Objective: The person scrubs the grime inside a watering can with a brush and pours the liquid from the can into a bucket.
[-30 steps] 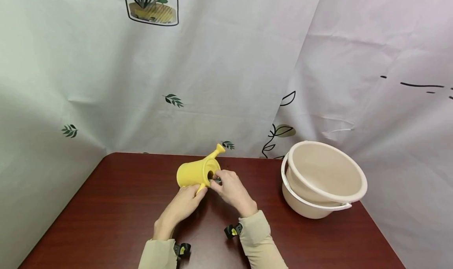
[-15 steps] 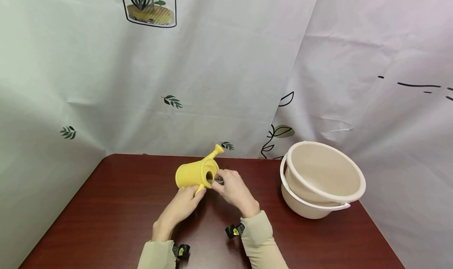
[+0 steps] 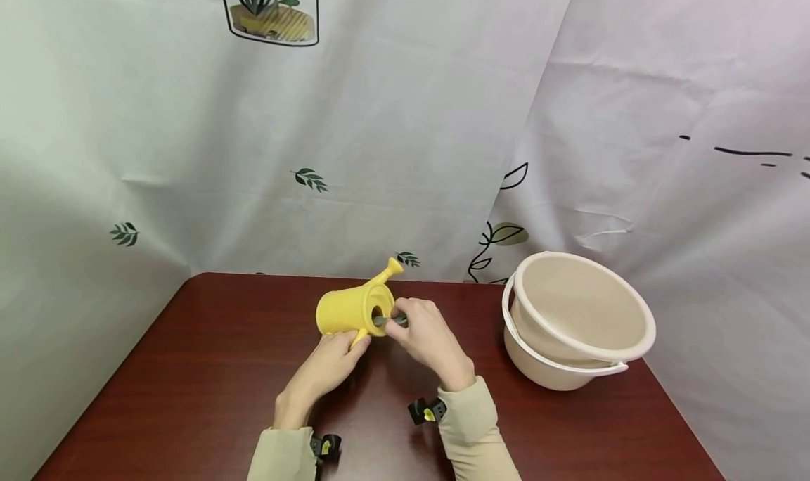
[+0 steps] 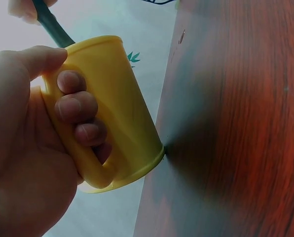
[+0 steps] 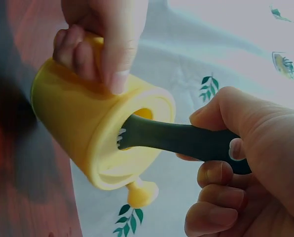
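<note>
A yellow watering can (image 3: 344, 311) lies tipped on its side in the head view, its open top facing right. My left hand (image 3: 325, 368) grips the can's handle, fingers curled through the loop in the left wrist view. A dark green brush (image 5: 174, 136) with whitish bristle-like bits at its head goes into the can's round opening. Its far end is hidden inside the can. My right hand (image 5: 255, 143) holds the brush's handle between thumb and fingers, a short way from the rim. The spout (image 5: 142, 193) points away from me.
Two cream basins stand at the table's right side, the upper basin (image 3: 585, 309) tilted inside the lower basin (image 3: 550, 372). The dark red table (image 3: 190, 368) ends at a white patterned cloth (image 3: 405, 115) behind it.
My right hand has drawn back a little to the right, so more of the brush shows outside the opening. The left hand and watering can have stayed nearly still.
</note>
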A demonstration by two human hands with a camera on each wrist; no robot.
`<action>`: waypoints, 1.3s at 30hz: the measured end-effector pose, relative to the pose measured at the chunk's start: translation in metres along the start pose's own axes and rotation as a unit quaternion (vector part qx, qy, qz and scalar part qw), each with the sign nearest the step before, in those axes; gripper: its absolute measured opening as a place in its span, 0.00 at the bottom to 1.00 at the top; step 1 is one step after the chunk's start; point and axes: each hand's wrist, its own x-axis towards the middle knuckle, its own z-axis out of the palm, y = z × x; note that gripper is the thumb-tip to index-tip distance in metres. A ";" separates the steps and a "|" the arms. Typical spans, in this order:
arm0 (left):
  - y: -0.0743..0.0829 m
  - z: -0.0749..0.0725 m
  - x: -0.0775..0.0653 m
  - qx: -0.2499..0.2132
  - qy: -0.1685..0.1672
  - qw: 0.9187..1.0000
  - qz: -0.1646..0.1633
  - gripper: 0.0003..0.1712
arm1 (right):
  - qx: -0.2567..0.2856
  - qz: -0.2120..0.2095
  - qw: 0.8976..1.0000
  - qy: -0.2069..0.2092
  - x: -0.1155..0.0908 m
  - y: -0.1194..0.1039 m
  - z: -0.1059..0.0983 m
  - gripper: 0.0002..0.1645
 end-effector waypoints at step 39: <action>-0.002 0.001 0.000 0.000 0.005 1.000 -0.006 0.21 | 0.023 0.007 1.000 0.020 0.004 0.005 0.035 0.11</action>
